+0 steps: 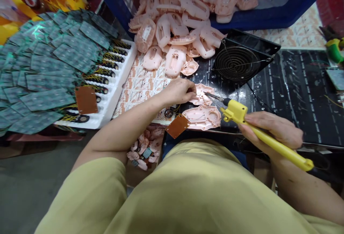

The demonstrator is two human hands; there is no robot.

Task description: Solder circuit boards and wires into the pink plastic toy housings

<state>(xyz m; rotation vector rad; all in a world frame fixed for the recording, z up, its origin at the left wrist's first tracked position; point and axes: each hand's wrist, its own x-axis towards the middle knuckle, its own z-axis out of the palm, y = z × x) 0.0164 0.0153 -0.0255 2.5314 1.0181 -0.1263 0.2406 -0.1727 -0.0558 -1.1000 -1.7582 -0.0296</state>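
Note:
My right hand [274, 130] is wrapped around a yellow soldering iron [279, 146] with a trigger-style body. Its metal tip reaches down-left onto the inside of a small pink plastic shell [202, 94]; whether it touches is too fine to tell. At that shell's left edge, my left hand [178, 91] has its fingers curled and pinched together on the rim. Just below lies a longer pink shell half [201, 117], inner side up. A brown circuit board [177, 126] overlaps its left end, beside a small round black speaker [168, 113] with thin wires.
Behind my hands, many pink shells [174, 26] spill from a blue crate [268, 20]. A black fan [236, 62] stands at the back right. On the left, green circuit boards [51, 69] are heaped over a white foam tray [118, 90]. Below the bench edge sits a box of pink parts [145, 148].

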